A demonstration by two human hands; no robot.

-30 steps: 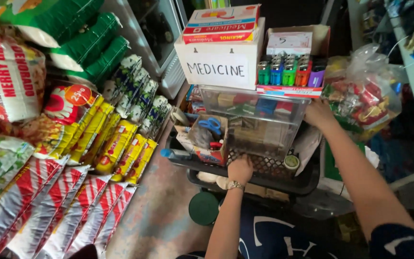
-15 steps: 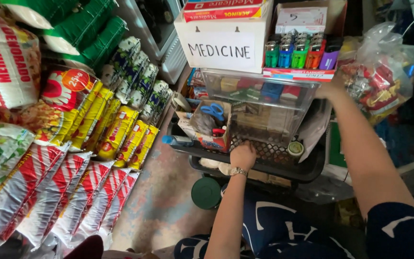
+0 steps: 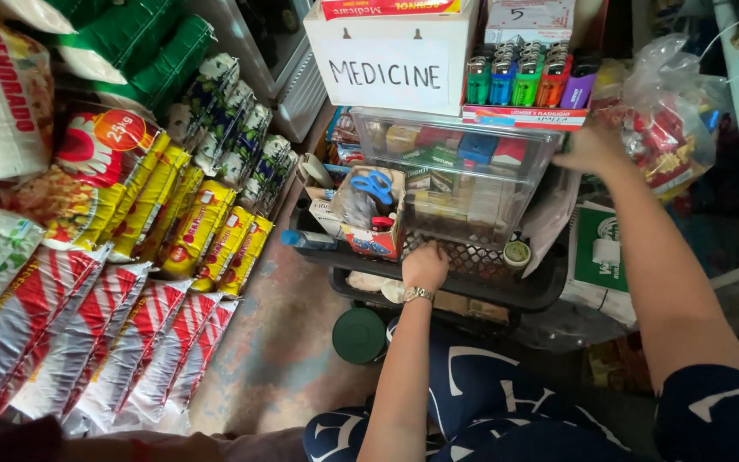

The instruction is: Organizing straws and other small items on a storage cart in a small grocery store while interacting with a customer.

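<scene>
At the near edge of the black mesh cart tray (image 3: pixel 472 287), the left hand (image 3: pixel 425 265) rests with its fingers curled down onto the mesh, just in front of the clear plastic bin (image 3: pixel 459 175); whether the fingers pinch anything cannot be told, since they are hidden under the knuckles. A metal wristwatch (image 3: pixel 418 295) sits on that wrist. Just left of the hand stands a small cardboard box (image 3: pixel 361 231) with blue-handled scissors (image 3: pixel 375 184) lying on top of its contents. To the hand's right, on the tray, is a small round tin with a green label (image 3: pixel 517 253).

The right hand (image 3: pixel 592 150) reaches to the far right side of the clear plastic bin, fingers pressed against its upper corner, beside a knotted clear bag of red-wrapped goods (image 3: pixel 673 128); its grip is not clear. The bin holds coloured packets and carries a white labelled box (image 3: pixel 391 68) and a row of coloured lighters (image 3: pixel 528 81) on its lid.

Below the tray, a dark green round lid (image 3: pixel 359 335) lies on the floor. Farther left, yellow packets (image 3: pixel 203 227) and red-and-white striped sacks (image 3: pixel 87 334) lean in rows.
</scene>
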